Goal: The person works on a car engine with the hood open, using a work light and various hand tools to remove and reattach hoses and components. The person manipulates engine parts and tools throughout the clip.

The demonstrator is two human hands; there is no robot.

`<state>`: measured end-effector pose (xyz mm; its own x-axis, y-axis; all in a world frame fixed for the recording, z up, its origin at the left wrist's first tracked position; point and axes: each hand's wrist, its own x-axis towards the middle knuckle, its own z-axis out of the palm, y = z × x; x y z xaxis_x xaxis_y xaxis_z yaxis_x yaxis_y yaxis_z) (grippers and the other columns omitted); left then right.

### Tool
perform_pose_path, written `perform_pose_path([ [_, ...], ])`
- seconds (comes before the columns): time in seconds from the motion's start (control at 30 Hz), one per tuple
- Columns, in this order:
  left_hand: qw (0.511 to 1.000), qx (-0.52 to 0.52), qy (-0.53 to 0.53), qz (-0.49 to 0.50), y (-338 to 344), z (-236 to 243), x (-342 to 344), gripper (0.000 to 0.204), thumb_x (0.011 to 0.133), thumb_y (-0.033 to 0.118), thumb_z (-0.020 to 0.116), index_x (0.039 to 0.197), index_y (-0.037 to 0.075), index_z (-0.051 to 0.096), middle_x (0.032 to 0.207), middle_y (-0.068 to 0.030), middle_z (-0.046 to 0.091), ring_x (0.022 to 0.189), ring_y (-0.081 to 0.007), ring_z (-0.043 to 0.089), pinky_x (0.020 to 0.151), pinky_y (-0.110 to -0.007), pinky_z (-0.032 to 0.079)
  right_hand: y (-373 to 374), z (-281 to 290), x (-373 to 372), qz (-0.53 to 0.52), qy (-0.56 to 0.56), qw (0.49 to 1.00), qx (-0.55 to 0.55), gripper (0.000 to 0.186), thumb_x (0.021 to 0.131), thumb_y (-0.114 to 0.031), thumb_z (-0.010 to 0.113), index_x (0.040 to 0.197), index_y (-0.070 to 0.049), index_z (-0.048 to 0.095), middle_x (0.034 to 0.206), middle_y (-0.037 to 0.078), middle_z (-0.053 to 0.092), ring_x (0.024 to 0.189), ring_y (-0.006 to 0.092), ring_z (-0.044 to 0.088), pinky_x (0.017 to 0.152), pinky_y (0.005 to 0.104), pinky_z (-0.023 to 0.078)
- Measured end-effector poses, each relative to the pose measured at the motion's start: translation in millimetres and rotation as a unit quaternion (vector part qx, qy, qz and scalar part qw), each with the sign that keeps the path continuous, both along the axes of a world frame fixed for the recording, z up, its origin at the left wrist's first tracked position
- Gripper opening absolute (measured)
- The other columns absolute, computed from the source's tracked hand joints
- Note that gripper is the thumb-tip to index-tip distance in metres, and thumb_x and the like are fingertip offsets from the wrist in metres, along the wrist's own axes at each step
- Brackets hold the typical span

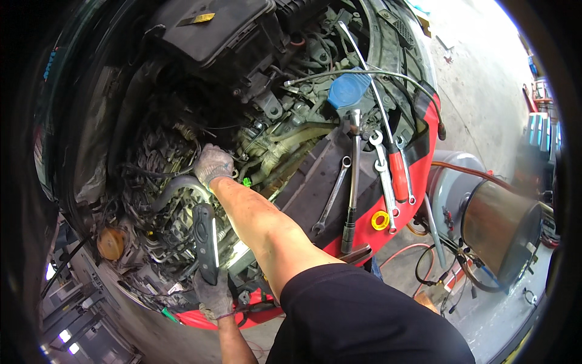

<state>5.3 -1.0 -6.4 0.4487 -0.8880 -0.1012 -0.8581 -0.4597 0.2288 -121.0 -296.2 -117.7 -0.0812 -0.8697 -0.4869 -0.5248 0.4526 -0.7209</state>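
Observation:
My left hand [213,296], in a grey work glove, grips a slim black handheld work light [205,239] at the near edge of the engine bay. Bright light falls on the metal parts beside it. Further in, my gloved right hand [213,162] reaches down among the hoses and wiring of the engine [182,209]. Its fingers look curled, but their tips and whatever they hold are hidden. A thick grey hose [176,189] runs just below this hand, and a small bright green piece [247,182] sits to its right.
On the car's front edge at right lie a ratchet [351,182], several wrenches [333,194], a red-handled pry bar [397,173] and a yellow ring [380,220]. A flexible rod [364,72] crosses a blue cap [350,90]. A black engine-bay box [212,30] stands at the top.

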Motion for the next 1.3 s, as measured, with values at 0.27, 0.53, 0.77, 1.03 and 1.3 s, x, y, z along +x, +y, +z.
perform_pose_path([
  [0.27,1.000,-0.006,0.000,-0.013,-3.3,-0.4,-0.7,0.067,0.079,0.034,0.085,0.129,-0.002,0.059,0.122,-0.0220,0.065,0.114,-0.0383,0.062,0.100,-0.045,0.047,-5.3,-6.5,-4.1,0.005,-0.040,0.999,-0.014,0.032,0.094,-0.017,0.056,0.121,-0.002,0.065,0.123,0.019,0.070,0.114,0.0321,0.069,0.094,0.0417,0.057],
  [0.53,1.000,-0.017,0.016,-0.003,-4.9,3.8,-5.6,0.067,0.076,0.032,0.085,0.126,-0.004,0.060,0.118,-0.0237,0.065,0.112,-0.0419,0.061,0.098,-0.048,0.048,-7.0,-12.0,2.2,-0.114,-0.156,0.979,0.056,0.036,0.087,-0.027,0.064,0.110,-0.001,0.073,0.120,0.025,0.070,0.114,0.0408,0.066,0.098,0.0459,0.053],
  [0.77,0.999,-0.044,-0.003,-0.019,0.4,-2.1,0.3,0.068,0.074,0.031,0.086,0.124,-0.005,0.060,0.117,-0.0249,0.064,0.111,-0.0429,0.061,0.098,-0.048,0.048,-7.1,-5.5,5.9,-0.152,-0.154,0.970,0.110,0.034,0.090,-0.022,0.061,0.116,-0.004,0.073,0.125,0.022,0.069,0.120,0.0374,0.066,0.100,0.0441,0.054],
  [1.03,1.000,-0.023,0.020,-0.005,-4.3,-1.3,-1.3,0.072,0.074,0.036,0.085,0.126,-0.006,0.060,0.119,-0.0256,0.064,0.114,-0.0432,0.060,0.100,-0.049,0.047,-19.0,-27.8,1.8,-0.159,-0.174,0.969,0.076,0.032,0.087,-0.021,0.061,0.107,0.001,0.075,0.116,0.026,0.071,0.116,0.0396,0.067,0.099,0.0433,0.054],
  [1.3,0.999,-0.036,0.014,-0.005,3.8,-7.5,6.9,0.075,0.074,0.043,0.085,0.125,-0.005,0.060,0.120,-0.0257,0.064,0.114,-0.0435,0.060,0.100,-0.050,0.047,-29.9,-28.4,-37.5,-0.059,-0.080,0.993,0.059,0.032,0.084,-0.023,0.065,0.104,-0.001,0.077,0.112,0.022,0.074,0.110,0.0350,0.071,0.093,0.0425,0.058],
])
